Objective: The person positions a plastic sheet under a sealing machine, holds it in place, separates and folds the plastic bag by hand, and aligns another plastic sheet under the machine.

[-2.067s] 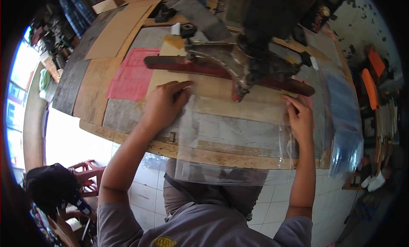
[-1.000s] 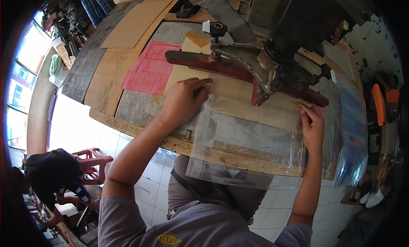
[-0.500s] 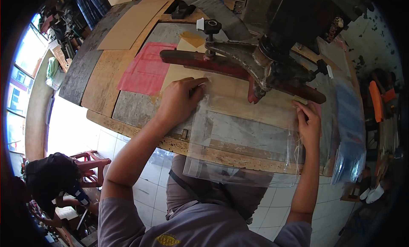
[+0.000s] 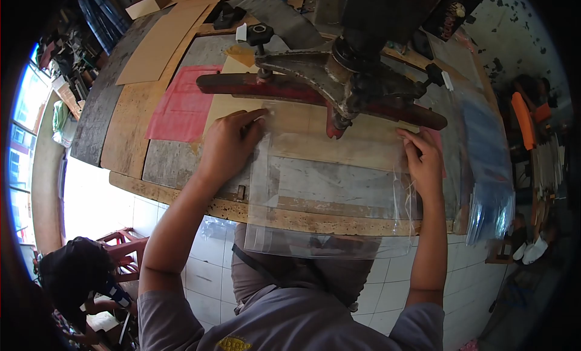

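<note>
A clear plastic sheet (image 4: 333, 193) lies over the worktable, its near part hanging past the front edge. My left hand (image 4: 233, 142) pinches its upper left corner, fingers closed, beside the machine's long red bar (image 4: 266, 88). At the upper right corner, my right hand (image 4: 422, 160) holds the sheet between thumb and fingers. The bar sits just beyond both hands, under a dark metal press head (image 4: 351, 78). Beneath the sheet and bar is a tan sheet (image 4: 236, 106), with a pink sheet (image 4: 181, 106) to its left.
Stacked bluish plastic sheets (image 4: 490, 169) hang over the table's right end. Cardboard (image 4: 163, 45) lies at the back left. The wooden table edge (image 4: 290, 218) runs before my body. Another person (image 4: 75, 275) is low at the left, near a red stool (image 4: 124, 248).
The whole view has swung, so the table and machine appear farther left than half a second ago. Both hands keep their hold on the clear sheet, in nearly the same place by the bar.
</note>
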The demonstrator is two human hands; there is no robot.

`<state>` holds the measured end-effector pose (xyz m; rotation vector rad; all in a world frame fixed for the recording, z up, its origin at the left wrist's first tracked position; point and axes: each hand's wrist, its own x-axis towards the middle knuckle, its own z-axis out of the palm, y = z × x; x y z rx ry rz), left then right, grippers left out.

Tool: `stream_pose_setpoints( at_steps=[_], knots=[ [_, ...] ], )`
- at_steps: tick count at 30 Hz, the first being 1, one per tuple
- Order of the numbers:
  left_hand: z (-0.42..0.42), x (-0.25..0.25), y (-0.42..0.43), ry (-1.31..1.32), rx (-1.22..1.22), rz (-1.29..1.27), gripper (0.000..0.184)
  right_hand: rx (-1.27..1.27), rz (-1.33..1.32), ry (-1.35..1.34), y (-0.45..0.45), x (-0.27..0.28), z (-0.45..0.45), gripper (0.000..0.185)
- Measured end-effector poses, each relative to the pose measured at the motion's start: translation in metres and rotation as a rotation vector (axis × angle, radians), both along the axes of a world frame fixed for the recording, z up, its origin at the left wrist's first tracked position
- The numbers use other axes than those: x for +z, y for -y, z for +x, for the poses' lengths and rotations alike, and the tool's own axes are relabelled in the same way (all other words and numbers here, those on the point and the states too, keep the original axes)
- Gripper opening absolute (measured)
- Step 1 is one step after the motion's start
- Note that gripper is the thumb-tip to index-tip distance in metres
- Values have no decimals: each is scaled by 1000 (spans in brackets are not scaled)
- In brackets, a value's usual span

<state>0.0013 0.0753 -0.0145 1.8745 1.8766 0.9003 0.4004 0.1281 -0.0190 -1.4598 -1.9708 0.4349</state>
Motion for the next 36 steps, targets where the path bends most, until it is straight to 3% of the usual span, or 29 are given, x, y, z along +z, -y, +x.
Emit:
stream_pose_setpoints(
  at_steps=[17,20,36],
  knots=[
    [2,6,0,-1,10,-20,31,0,9,-34,0,4,-2,25],
    [2,0,0,12,-1,94,29,-1,45,-26,3,6,-4,24],
    [1,-3,5,-75,-51,206,26,31,192,1,8,0,2,22]
  ],
)
